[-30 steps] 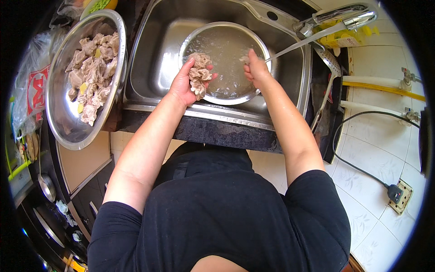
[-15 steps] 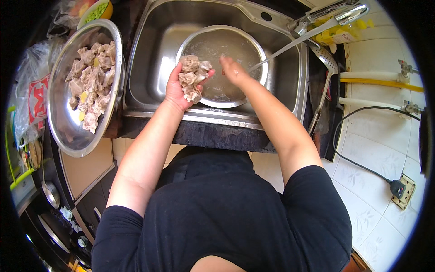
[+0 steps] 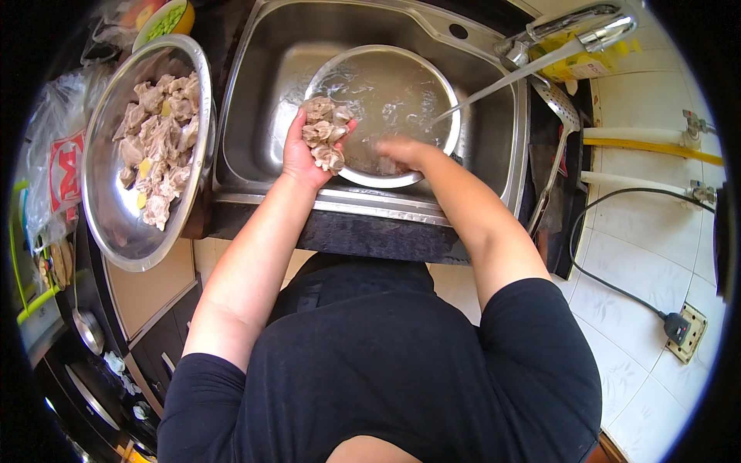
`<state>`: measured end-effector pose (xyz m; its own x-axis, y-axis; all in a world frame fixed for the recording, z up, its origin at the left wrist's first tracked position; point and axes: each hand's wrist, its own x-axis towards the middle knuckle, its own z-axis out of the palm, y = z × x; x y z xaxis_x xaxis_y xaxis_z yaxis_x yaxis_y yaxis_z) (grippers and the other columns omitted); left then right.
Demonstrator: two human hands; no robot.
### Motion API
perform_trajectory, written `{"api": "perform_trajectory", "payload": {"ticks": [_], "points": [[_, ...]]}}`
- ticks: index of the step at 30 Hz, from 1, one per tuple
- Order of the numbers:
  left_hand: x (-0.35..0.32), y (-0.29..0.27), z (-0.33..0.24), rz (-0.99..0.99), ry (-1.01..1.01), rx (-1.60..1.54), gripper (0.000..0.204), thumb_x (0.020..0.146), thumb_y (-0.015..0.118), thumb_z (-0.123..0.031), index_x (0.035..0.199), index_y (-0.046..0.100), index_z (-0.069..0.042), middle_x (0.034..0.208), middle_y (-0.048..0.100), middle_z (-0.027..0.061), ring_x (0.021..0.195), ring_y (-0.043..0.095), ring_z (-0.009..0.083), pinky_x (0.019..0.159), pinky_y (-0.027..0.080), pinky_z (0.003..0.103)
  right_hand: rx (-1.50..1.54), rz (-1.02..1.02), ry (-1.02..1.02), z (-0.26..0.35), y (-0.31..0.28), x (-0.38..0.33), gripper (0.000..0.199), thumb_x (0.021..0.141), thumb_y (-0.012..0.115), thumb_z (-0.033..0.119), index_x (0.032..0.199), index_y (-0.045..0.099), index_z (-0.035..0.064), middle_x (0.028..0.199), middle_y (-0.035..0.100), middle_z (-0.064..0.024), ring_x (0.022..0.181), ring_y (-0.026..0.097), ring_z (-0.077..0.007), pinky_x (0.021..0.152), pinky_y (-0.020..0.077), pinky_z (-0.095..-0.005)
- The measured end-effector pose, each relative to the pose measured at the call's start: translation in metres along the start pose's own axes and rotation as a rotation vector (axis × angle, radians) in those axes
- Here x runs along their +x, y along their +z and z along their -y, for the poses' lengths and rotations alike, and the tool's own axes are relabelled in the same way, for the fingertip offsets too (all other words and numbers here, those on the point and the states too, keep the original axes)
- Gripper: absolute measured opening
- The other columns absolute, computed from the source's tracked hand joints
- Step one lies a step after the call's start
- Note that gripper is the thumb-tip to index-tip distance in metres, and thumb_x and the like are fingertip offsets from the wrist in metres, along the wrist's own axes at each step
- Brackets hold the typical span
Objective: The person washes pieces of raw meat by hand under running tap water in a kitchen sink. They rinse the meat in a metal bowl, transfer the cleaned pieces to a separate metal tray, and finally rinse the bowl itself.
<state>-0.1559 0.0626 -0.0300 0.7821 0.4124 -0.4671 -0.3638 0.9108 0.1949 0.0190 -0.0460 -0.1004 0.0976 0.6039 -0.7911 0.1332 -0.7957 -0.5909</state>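
A pile of pale meat chunks (image 3: pixel 323 130) rests in my left hand (image 3: pixel 299 160), its fingers curled round them over the left edge of a round metal basin (image 3: pixel 457 127). Cloudy water fills the basin, which stands inside the steel sink (image 3: pixel 258 116). Low in the basin, at the water, my right hand (image 3: pixel 405 153) is smeared by motion and its fingers are unclear. From the faucet (image 3: pixel 606 35) a stream of water falls into the basin's right side. Left of the sink, a large metal bowl (image 3: pixel 116 243) holds more meat pieces (image 3: pixel 158 147) with a few yellowish slices among them.
A slotted skimmer (image 3: pixel 556 116) lies along the sink's right side. Beyond the big bowl are a small yellow bowl (image 3: pixel 184 21) of chopped greens and a plastic bag (image 3: pixel 46 131). A black cable (image 3: pixel 583 258) runs down the tiled wall to a socket (image 3: pixel 687 332).
My right hand has moved down toward the basin's near edge, and the water is more stirred up. My left hand stays at the left edge with the meat.
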Motion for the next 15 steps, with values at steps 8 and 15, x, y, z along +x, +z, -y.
{"api": "perform_trajectory", "payload": {"ticks": [8,15], "points": [[-0.004,0.006,0.001,-0.044,0.017,0.029,0.05,0.082,0.044,-0.045,0.118,0.042,-0.011,0.111,0.051,0.0138,0.096,0.055,0.033,0.051,0.048,0.026,1.284,0.07,-0.302,0.01,-0.049,-0.035,0.032,0.082,0.048,0.029,0.102,0.045,0.0042,0.087,0.055,-0.0143,0.07,0.054,-0.0257,0.058,0.0478,-0.0377],[0.001,-0.001,0.0,-0.015,-0.014,0.021,0.046,0.082,0.045,-0.045,0.115,0.044,-0.014,0.113,0.049,0.0144,0.1,0.052,0.0344,0.048,0.05,0.028,1.221,-0.187,-0.226,-0.004,-0.057,-0.023,0.025,0.087,0.044,0.031,0.094,0.046,0.0075,0.07,0.053,-0.006,0.058,0.054,-0.0192,0.043,0.0436,-0.0275]]}}
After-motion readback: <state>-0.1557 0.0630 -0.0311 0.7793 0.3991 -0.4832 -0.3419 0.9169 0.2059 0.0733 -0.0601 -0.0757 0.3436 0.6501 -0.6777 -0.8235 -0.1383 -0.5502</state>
